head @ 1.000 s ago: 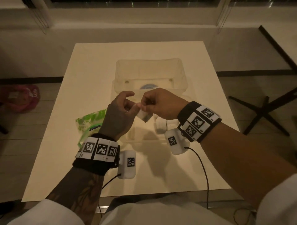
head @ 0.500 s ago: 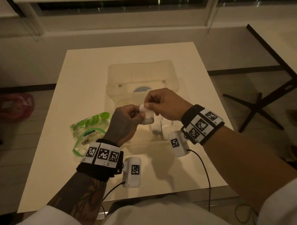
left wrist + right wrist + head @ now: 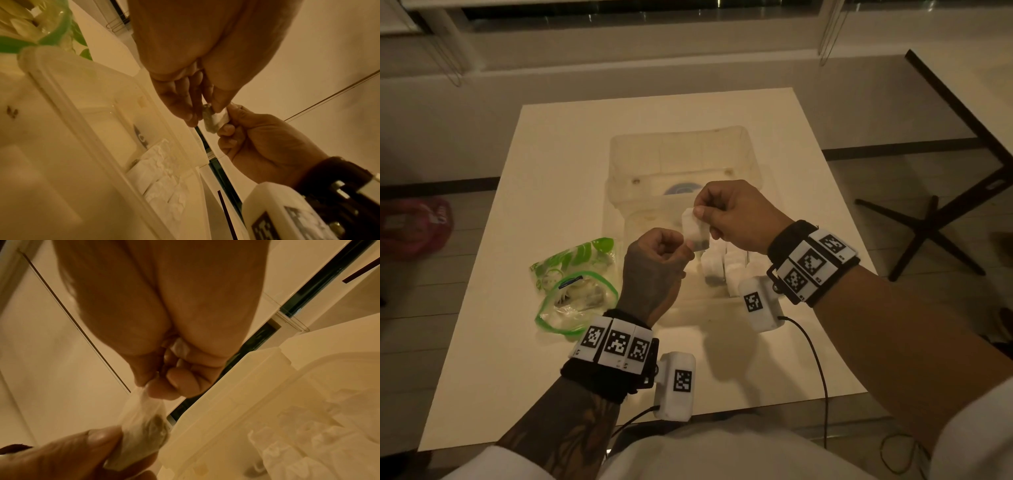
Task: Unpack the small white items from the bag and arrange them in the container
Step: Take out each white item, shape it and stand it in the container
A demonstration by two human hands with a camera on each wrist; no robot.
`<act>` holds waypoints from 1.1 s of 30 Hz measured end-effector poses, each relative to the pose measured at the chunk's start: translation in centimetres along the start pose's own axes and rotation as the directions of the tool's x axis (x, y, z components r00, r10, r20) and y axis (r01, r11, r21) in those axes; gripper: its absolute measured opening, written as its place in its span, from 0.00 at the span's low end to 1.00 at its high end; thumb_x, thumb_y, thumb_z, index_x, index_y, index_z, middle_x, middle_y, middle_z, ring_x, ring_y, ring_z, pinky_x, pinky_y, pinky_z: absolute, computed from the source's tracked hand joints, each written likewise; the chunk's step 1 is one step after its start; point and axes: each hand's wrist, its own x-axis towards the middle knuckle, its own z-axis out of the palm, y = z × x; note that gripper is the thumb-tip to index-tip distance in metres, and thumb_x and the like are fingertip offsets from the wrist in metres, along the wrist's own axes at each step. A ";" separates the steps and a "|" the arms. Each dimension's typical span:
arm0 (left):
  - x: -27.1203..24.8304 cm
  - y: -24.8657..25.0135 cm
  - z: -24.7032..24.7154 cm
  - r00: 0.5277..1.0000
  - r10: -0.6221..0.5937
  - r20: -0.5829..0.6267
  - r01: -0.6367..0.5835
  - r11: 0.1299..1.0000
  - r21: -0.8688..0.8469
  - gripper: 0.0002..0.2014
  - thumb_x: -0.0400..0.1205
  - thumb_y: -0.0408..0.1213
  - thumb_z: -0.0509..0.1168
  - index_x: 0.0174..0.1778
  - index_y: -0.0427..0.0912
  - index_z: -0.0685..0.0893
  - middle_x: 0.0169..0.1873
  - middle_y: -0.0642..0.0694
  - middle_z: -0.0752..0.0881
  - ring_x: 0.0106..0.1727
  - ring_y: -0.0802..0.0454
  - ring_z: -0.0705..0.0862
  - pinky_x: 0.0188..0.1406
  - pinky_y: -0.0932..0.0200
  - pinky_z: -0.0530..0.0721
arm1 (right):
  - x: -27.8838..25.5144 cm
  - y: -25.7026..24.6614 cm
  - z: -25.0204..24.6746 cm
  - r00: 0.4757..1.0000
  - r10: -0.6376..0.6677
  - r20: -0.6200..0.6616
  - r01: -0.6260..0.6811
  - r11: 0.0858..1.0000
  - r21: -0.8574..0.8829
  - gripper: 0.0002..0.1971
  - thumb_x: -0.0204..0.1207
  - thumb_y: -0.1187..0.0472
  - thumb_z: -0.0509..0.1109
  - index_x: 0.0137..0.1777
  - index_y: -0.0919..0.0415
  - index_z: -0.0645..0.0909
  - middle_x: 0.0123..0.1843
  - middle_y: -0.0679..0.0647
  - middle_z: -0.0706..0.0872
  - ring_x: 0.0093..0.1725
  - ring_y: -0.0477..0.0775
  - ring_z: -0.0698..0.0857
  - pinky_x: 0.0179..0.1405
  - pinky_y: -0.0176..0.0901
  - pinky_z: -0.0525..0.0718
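A small white sachet [image 3: 693, 229] with dark contents hangs over the near part of the clear plastic container [image 3: 619, 178]. My right hand [image 3: 700, 214] pinches its top edge. My left hand [image 3: 686, 253] pinches its lower end from below. In the left wrist view, the left fingertips [image 3: 218, 107] meet the sachet [image 3: 214, 121] opposite the right hand [image 3: 230, 123]. In the right wrist view, the right fingertips [image 3: 158, 389] hold the sachet [image 3: 141, 423] by its top. Several white sachets [image 3: 722, 267] stand in a row at the container's near right. The green-rimmed zip bag [image 3: 575, 294] lies open to the left.
The white table [image 3: 784, 164] carries the container in the middle and the bag near its left side. A black-legged table [image 3: 941, 219] stands on the floor to the right. A red bag [image 3: 414, 226] lies on the floor to the left.
The sachet has risen a little and now hangs upright between the hands, with my right hand above and my left hand lower. The view has shifted slightly.
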 end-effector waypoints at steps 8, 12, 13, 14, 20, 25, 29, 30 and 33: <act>0.2 0.6 0.2 0.997 -0.013 -0.074 0.003 0.992 -0.123 0.09 0.79 0.34 0.73 0.48 0.47 0.79 0.43 0.45 0.90 0.41 0.48 0.91 0.33 0.52 0.90 | 0.0 -0.2 0.5 1.000 0.009 -0.013 -0.008 0.999 0.051 0.05 0.82 0.65 0.67 0.46 0.64 0.82 0.28 0.57 0.83 0.24 0.46 0.80 0.26 0.41 0.80; 0.3 0.3 0.3 0.996 -0.019 -0.089 0.005 0.987 -0.158 0.08 0.77 0.34 0.74 0.41 0.47 0.80 0.40 0.36 0.89 0.42 0.41 0.91 0.35 0.51 0.89 | 0.1 -0.3 0.6 0.999 0.002 -0.046 0.001 0.998 0.065 0.05 0.82 0.65 0.67 0.47 0.65 0.82 0.30 0.57 0.84 0.24 0.46 0.81 0.26 0.41 0.81; 0.3 0.2 0.3 0.996 -0.013 -0.090 0.000 0.989 -0.151 0.07 0.77 0.35 0.74 0.39 0.47 0.81 0.40 0.35 0.89 0.41 0.40 0.91 0.35 0.52 0.89 | 0.1 -0.3 0.6 0.998 -0.002 -0.059 0.006 0.998 0.068 0.05 0.82 0.65 0.67 0.47 0.66 0.82 0.31 0.57 0.84 0.24 0.46 0.81 0.26 0.41 0.81; 0.3 0.1 0.4 0.995 -0.011 -0.095 -0.003 0.988 -0.153 0.07 0.77 0.35 0.74 0.38 0.46 0.81 0.39 0.35 0.89 0.41 0.41 0.91 0.34 0.52 0.88 | 0.1 -0.3 0.6 0.997 -0.004 -0.074 0.010 0.997 0.074 0.05 0.81 0.65 0.68 0.48 0.66 0.83 0.32 0.57 0.84 0.24 0.46 0.81 0.26 0.41 0.82; 0.5 0.2 0.6 0.994 0.030 -0.109 -0.037 0.998 -0.058 0.06 0.77 0.39 0.75 0.40 0.48 0.83 0.38 0.42 0.89 0.39 0.46 0.90 0.33 0.51 0.89 | 0.0 -0.5 0.9 0.993 -0.025 -0.112 0.035 0.996 0.088 0.05 0.80 0.66 0.69 0.47 0.68 0.85 0.35 0.49 0.86 0.24 0.47 0.83 0.25 0.40 0.83; 0.5 0.6 0.0 0.993 0.076 -0.087 -0.077 0.997 -0.002 0.03 0.82 0.40 0.69 0.43 0.52 0.84 0.38 0.49 0.89 0.42 0.49 0.88 0.41 0.45 0.90 | 0.1 -0.6 0.1 0.998 -0.050 -0.034 0.049 0.999 -0.006 0.03 0.77 0.64 0.73 0.46 0.65 0.86 0.36 0.40 0.85 0.30 0.43 0.84 0.28 0.33 0.80; 0.3 1.7 -0.5 0.996 0.020 0.086 -0.009 0.993 -0.119 0.06 0.82 0.48 0.67 0.49 0.54 0.88 0.42 0.53 0.92 0.49 0.53 0.89 0.49 0.50 0.89 | 0.0 -1.0 -0.7 0.996 -0.083 0.037 0.085 0.995 -0.053 0.04 0.77 0.63 0.74 0.46 0.63 0.88 0.29 0.38 0.85 0.27 0.40 0.79 0.31 0.30 0.80; 0.3 1.9 -0.5 0.994 0.002 0.109 0.012 0.991 -0.134 0.07 0.82 0.49 0.66 0.49 0.54 0.88 0.43 0.54 0.92 0.50 0.52 0.89 0.48 0.50 0.88 | 0.0 -1.2 -0.8 0.995 -0.085 0.050 0.087 0.995 -0.052 0.04 0.77 0.64 0.73 0.47 0.65 0.87 0.27 0.35 0.84 0.26 0.39 0.78 0.29 0.29 0.79; 0.7 1.8 -0.6 0.992 -0.031 0.120 0.047 0.991 -0.127 0.09 0.84 0.46 0.65 0.47 0.50 0.88 0.42 0.52 0.92 0.50 0.52 0.90 0.49 0.49 0.88 | 0.1 -1.6 -1.1 0.995 -0.081 0.065 0.086 0.993 -0.085 0.05 0.79 0.62 0.72 0.49 0.64 0.86 0.26 0.29 0.82 0.24 0.37 0.78 0.28 0.27 0.78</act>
